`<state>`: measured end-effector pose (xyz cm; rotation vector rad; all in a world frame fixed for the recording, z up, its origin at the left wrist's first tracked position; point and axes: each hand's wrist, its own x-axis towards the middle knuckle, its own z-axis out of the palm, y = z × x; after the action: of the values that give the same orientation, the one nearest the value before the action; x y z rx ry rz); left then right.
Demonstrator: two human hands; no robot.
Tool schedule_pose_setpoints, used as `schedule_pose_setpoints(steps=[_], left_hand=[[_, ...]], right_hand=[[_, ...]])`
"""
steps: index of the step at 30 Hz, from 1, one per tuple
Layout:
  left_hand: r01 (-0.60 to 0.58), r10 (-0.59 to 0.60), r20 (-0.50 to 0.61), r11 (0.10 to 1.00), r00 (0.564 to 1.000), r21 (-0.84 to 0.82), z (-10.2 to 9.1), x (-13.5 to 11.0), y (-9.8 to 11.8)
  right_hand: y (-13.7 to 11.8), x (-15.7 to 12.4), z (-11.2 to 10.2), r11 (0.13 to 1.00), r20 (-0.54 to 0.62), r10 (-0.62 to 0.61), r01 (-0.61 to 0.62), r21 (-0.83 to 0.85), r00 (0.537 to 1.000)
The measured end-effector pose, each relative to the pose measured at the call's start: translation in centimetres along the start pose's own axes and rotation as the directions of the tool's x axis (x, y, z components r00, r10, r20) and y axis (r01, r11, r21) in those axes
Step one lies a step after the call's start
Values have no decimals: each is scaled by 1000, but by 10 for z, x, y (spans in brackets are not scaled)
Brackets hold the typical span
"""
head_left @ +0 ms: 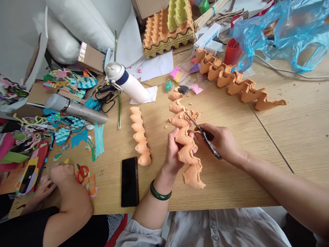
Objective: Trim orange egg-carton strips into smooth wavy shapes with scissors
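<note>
My left hand (174, 151) is wrapped round a long wavy strip of orange egg-carton (185, 137), holding it up above the wooden table (231, 178). My right hand (222, 142) grips small dark-handled scissors (203, 134), whose blades point up and left into the strip's edge. Orange crumbs (194, 115) lie around the cut. A green bangle (159, 195) circles my left wrist.
A trimmed row of cups (140, 135) and a black phone (130, 181) lie to the left. Another carton strip (239, 82), stacked egg trays (167, 29), a white bottle (127, 84) and a blue plastic bag (280, 31) sit further back. Another person's hands (58, 175) work at left beside red scissors (82, 173).
</note>
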<state>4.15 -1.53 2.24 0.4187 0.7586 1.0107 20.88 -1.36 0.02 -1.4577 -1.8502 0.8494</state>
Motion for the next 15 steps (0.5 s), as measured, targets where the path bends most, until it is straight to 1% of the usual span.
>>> schedule_pose_setpoints(steps=[2, 5, 6, 8, 10, 12, 14, 15], left_hand=[[-13, 13, -19, 1000, 1000, -8, -1, 1, 2], [-30, 29, -46, 999, 999, -10, -1, 1, 4], [-35, 34, -52, 999, 998, -12, -1, 2, 4], [-45, 44, -64, 999, 997, -19, -1, 3, 3], [-63, 62, -94, 998, 994, -3, -1, 5, 1], [-97, 106, -152, 993, 983, 61, -3, 7, -1], [-158, 193, -196, 971, 961, 180, -6, 10, -4], [-194, 250, -200, 945, 947, 262, -8, 11, -6]], right_hand=[[-2, 1, -2, 993, 3, 30, -30, 110, 1000], [-6, 2, -5, 978, 6, 37, -38, 204, 999], [-7, 2, -7, 968, 27, 45, -50, 247, 999], [-11, 4, -12, 917, 142, 91, -138, 374, 986], [-14, 5, -17, 812, 312, 135, -286, 509, 940], [-17, 7, -23, 684, 465, 144, -427, 591, 874], [-18, 7, -27, 576, 564, 138, -529, 623, 814], [-19, 8, -29, 538, 605, 135, -571, 620, 785]])
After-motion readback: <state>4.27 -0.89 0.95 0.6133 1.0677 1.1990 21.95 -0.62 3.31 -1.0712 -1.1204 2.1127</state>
